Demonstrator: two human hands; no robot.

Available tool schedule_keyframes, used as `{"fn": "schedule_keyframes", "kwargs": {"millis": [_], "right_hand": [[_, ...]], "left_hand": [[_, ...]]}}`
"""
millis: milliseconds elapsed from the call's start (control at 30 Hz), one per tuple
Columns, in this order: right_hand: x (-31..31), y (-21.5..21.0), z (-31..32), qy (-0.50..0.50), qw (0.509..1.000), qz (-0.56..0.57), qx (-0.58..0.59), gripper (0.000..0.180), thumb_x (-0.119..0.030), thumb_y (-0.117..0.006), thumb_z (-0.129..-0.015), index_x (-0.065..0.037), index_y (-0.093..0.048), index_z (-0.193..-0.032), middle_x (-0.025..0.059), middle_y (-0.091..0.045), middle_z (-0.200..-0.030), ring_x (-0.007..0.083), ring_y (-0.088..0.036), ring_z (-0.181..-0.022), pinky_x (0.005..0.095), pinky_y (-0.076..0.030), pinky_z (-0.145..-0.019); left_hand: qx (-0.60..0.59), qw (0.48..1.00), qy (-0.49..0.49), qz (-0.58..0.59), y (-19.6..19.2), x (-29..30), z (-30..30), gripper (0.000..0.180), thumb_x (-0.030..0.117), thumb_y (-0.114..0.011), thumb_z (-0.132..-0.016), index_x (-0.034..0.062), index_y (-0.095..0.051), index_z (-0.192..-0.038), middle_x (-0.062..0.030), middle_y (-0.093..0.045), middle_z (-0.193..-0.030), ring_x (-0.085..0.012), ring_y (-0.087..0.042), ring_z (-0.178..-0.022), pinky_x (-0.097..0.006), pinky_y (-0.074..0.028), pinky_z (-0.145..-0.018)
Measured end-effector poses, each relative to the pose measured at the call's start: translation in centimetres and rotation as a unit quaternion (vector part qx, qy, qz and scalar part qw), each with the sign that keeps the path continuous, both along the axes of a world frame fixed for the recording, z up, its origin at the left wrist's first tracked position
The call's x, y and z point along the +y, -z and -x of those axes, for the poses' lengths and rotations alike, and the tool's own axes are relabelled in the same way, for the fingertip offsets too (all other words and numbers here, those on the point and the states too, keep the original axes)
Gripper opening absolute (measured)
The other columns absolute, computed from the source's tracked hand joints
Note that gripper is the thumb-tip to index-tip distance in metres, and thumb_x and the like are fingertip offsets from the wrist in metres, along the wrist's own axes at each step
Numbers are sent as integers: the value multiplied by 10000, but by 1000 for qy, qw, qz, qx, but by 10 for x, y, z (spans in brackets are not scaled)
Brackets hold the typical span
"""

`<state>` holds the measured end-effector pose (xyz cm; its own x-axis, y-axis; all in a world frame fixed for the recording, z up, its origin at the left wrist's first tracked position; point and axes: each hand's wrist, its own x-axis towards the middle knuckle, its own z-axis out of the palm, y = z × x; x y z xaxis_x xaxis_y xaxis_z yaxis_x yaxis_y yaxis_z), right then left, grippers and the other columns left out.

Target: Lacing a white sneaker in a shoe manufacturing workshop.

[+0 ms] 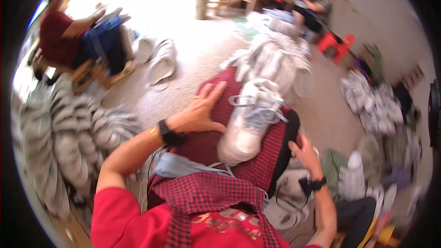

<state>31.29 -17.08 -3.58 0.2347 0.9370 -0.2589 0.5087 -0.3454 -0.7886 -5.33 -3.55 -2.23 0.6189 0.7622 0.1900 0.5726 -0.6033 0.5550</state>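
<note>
Beside the left hand (202, 110), a white sneaker (250, 121) lies on checked cloth (202, 144).

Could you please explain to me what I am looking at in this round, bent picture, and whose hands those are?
There is no machine here: a camera worn on a person's head looks down at their own two hands, and its wide lens bends the edges. The left hand rests flat on a red checked cloth over the lap. A white shoe with pale laces lies on that cloth, beside the hand. The right hand is lower, at the lap's edge, and seems to hold nothing. Heaps of grey and white shoes lie on the floor around. Other people sit farther off.
</note>
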Motion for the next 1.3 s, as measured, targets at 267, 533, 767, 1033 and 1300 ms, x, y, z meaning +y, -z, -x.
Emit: {"fn": "schedule_keyframes", "kwargs": {"millis": [267,533,767,1033,1300], "right_hand": [[-40,36,21,-9,987,-121,108,630,-297,-662,-950,52,-405,-1408,180,-509,-1370,232,-519,-1216,346,-383,-1058],[-19,73,43,117,944,-142,275,751,-542,-466,-1005,-18,-317,-1521,127,-412,-1508,263,-443,-1345,384,-347,-1124],[-47,55,42,24,998,-40,51,779,-560,-519,-979,48,-357,-1439,205,-498,-1390,302,-523,-1193,410,-433,-1031],[-82,71,33,54,997,-43,-15,680,-499,-518,-1006,83,-463,-1354,195,-572,-1291,290,-552,-1121,387,-446,-988],[-65,70,37,55,996,-71,21,662,-489,-521,-1007,85,-475,-1334,189,-583,-1264,287,-557,-1103,387,-447,-979]], "left_hand": [[94,988,0,120,2,-39,31,1376,301,-893,-635,78,98,-1563,-448,-398,-1299,-555,-538,-1136,-519,-453,-994],[-8,972,-145,183,21,31,-25,1585,453,-961,-443,-25,94,-1525,-415,-430,-1335,-494,-502,-1237,-467,-441,-1050],[51,968,-146,197,11,4,-22,1637,364,-988,-425,-13,171,-1517,-416,-405,-1333,-519,-513,-1204,-474,-426,-1062],[116,961,-11,251,12,-17,31,1653,365,-985,-460,37,259,-1498,-413,-441,-1337,-465,-505,-1261,-468,-369,-1113],[28,980,-110,162,25,-40,17,1551,382,-964,-500,10,139,-1525,-403,-504,-1221,-497,-601,-1075,-492,-517,-918]]}}
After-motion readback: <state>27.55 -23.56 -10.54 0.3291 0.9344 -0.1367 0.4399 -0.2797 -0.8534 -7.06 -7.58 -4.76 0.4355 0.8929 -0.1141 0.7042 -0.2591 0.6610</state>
